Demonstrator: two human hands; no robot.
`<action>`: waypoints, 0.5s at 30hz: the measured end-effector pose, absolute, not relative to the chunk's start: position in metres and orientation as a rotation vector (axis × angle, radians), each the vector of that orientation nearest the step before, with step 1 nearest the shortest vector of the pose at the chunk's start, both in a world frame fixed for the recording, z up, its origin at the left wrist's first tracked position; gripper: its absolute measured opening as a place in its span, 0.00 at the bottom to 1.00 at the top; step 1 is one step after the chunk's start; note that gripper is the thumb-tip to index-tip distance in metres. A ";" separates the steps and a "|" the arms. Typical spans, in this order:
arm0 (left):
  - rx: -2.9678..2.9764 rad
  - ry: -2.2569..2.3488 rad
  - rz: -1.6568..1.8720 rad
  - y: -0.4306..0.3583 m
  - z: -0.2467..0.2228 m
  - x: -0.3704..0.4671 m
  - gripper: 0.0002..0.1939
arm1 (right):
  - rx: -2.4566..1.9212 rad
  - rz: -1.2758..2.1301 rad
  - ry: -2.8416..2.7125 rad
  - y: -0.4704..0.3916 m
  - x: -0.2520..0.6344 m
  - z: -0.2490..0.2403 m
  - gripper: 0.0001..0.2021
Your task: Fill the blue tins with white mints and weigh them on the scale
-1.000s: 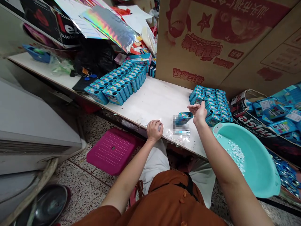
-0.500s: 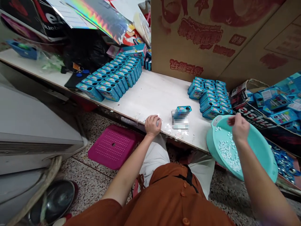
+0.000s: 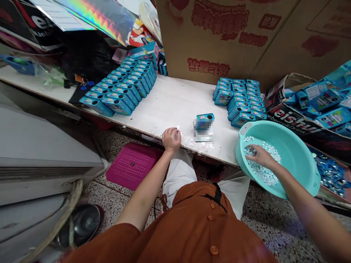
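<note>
My left hand point(image 3: 171, 139) rests on the table's front edge with its fingers curled. Something small and greyish shows between thumb and fingers, too small to make out. My right hand point(image 3: 260, 156) is down inside a turquoise plastic basin point(image 3: 298, 146), thumb and fingers apart, fingertips at the small white tablets point(image 3: 264, 175) lying there. Between the hands, a single blue box point(image 3: 205, 117) with a dark round hole in its top stands on the white table point(image 3: 175, 98); its lower part is blurred out.
Rows of blue boxes point(image 3: 120, 104) stand at the left, and another group point(image 3: 242, 118) at the right. A large cardboard carton point(image 3: 205, 44) rises behind. Beyond the basin are a carton of blue packs point(image 3: 329, 98) and shiny blue pieces point(image 3: 329, 173). A magenta stool point(image 3: 131, 166) sits below.
My right hand has gone down and left, from above the basin into the tablets, and its fingers have spread. The left hand stays at the table edge. The whole view has shifted slightly.
</note>
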State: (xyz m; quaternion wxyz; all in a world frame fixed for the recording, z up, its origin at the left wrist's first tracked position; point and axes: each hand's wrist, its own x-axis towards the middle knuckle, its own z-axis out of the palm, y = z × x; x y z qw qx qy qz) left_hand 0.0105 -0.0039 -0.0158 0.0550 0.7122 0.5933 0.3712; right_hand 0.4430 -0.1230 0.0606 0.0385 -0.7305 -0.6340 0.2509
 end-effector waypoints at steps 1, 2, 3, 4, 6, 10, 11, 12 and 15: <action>2.161 1.801 1.124 -0.004 -0.016 0.010 0.09 | -2.209 0.814 -1.972 -0.123 0.443 0.061 0.26; 2.160 1.801 1.118 -0.004 -0.016 0.010 0.09 | -2.174 0.862 -1.997 -0.123 0.442 0.062 0.24; 2.160 1.803 1.112 -0.004 -0.016 0.010 0.09 | -2.139 0.906 -2.017 -0.124 0.442 0.063 0.23; 2.162 1.805 1.106 -0.003 -0.017 0.010 0.09 | -2.104 0.945 -2.033 -0.126 0.441 0.064 0.22; 2.172 1.810 1.100 -0.003 -0.017 0.010 0.09 | -2.046 1.011 -2.056 -0.131 0.439 0.066 0.22; 2.190 1.826 1.101 -0.003 -0.019 0.010 0.10 | -1.953 1.210 -2.033 -0.144 0.431 0.071 0.21; 2.190 1.830 1.102 -0.003 -0.020 0.010 0.10 | -1.955 1.240 -1.998 -0.146 0.428 0.073 0.20; 2.189 1.831 1.104 -0.003 -0.020 0.010 0.10 | -1.978 1.250 -1.954 -0.149 0.425 0.075 0.19; 2.177 1.821 1.115 -0.003 -0.021 0.010 0.10 | -2.080 1.236 -1.812 -0.156 0.414 0.079 0.18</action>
